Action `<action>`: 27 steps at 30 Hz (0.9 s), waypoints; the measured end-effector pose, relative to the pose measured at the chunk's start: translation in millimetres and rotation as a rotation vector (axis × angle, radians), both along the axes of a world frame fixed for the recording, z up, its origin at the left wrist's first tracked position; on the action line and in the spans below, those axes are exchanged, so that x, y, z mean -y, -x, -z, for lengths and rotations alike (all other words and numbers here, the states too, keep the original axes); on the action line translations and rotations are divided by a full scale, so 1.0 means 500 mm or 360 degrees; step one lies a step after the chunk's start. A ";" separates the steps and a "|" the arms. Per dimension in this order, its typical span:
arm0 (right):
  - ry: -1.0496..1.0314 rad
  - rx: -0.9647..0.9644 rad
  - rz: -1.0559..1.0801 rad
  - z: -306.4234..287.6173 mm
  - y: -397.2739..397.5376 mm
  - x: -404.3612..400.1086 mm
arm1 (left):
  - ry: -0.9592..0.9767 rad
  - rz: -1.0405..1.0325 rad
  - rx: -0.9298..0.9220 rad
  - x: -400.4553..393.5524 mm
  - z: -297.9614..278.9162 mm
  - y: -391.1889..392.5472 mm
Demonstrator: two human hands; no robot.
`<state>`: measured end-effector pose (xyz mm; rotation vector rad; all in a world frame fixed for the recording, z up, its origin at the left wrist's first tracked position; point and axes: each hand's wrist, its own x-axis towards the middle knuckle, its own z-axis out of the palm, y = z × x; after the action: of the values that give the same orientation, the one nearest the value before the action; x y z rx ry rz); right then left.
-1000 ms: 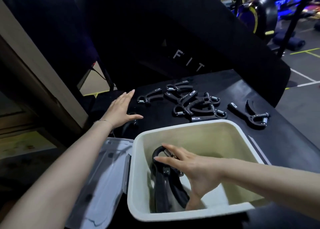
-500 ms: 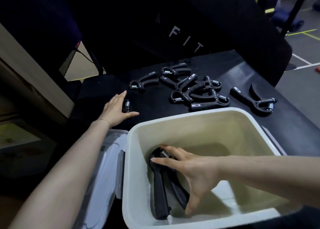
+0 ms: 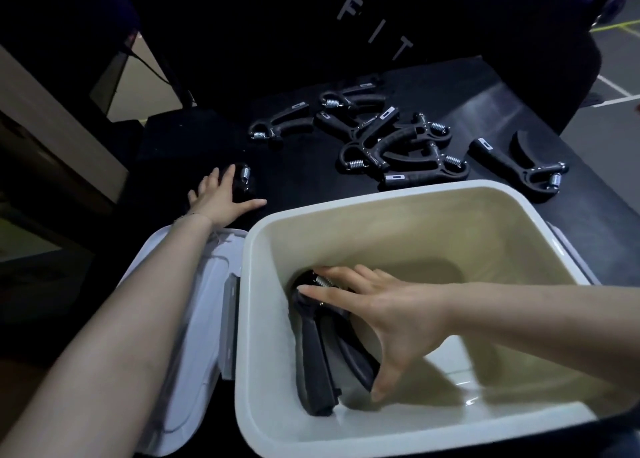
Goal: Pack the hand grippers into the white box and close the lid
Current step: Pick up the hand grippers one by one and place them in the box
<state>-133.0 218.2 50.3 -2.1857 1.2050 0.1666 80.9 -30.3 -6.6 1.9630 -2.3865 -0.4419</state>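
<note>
The white box point(image 3: 381, 198) stands open at the near edge of the black table, and its lid point(image 3: 194, 319) lies flat to its left. Inside, against the left wall, lies one black hand gripper point(image 3: 315, 353). My right hand point(image 3: 391, 312) is spread over it, with straight fingers touching its spring end and the thumb near its lower handle. My left hand point(image 3: 218, 198) rests flat on the table, with its fingers over another hand gripper point(image 3: 244, 177). Several more grippers lie in a pile point(image 3: 391, 146) behind the box. One lies apart at the right point(image 3: 519, 167) and one at the left point(image 3: 284, 125).
A dark banner with the white letters FIT point(image 3: 374, 28) rises behind the table. The table's left edge drops away beside my left hand. Grey floor with painted lines point(image 3: 616, 90) shows at the far right.
My left hand has come back toward the box and settled on the single gripper near it. My right hand stays on the gripper inside the box. The view has tilted downward.
</note>
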 end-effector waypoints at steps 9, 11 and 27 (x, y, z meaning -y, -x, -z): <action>-0.0001 0.0004 -0.0014 0.003 0.002 -0.003 | 0.0036 0.0033 0.0056 0.006 0.000 0.001; -0.0016 0.0022 -0.0006 -0.002 0.002 -0.003 | 0.0094 0.0033 0.0014 -0.001 -0.002 0.004; 0.0232 0.0479 0.0424 -0.135 0.019 -0.023 | 0.0813 0.0485 -0.0286 -0.126 -0.281 0.038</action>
<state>-142.4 229.9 117.6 -2.0516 1.3482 -0.3587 61.8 32.5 134.1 1.3013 -2.3774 0.0006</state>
